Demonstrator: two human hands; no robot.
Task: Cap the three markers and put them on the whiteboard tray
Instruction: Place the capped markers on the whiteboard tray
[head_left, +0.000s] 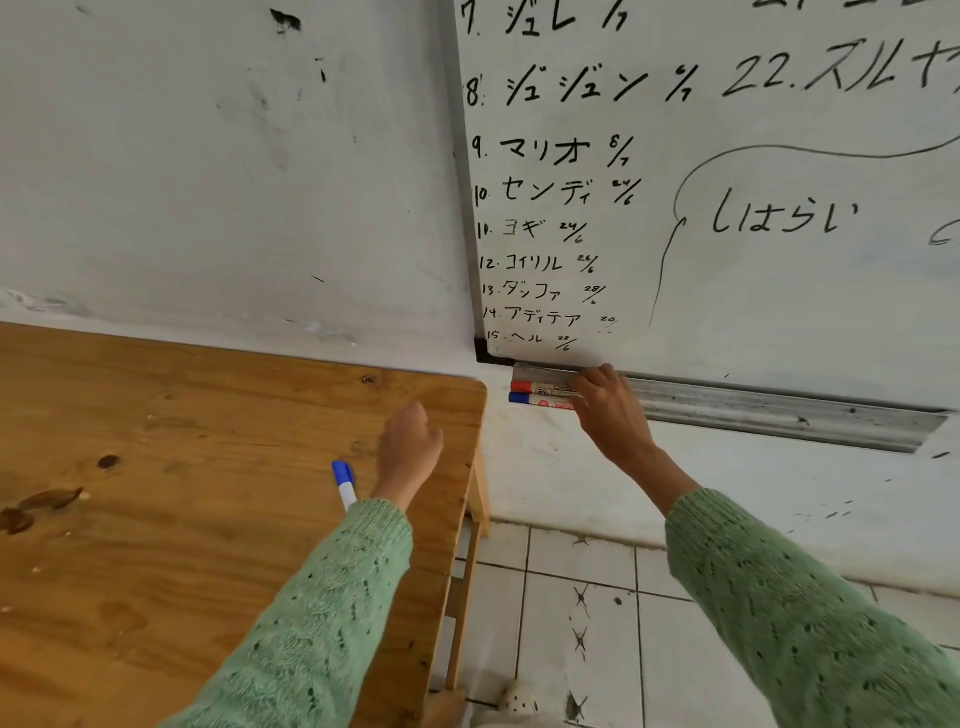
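Observation:
Two capped markers lie side by side at the left end of the metal whiteboard tray (769, 410): a red-capped marker (535, 387) behind and a blue-capped marker (535, 400) in front. My right hand (608, 410) rests over their right ends, fingers on them. A third marker with a blue cap (344, 483) lies on the wooden table (182, 493), partly hidden by my left sleeve. My left hand (408, 452) hovers just right of it, fingers loosely curled, holding nothing.
The whiteboard (727, 208) with black writing hangs on the white wall above the tray. The table's right edge stands close to the tray's left end. White floor tiles (571, 623) lie below, between my arms.

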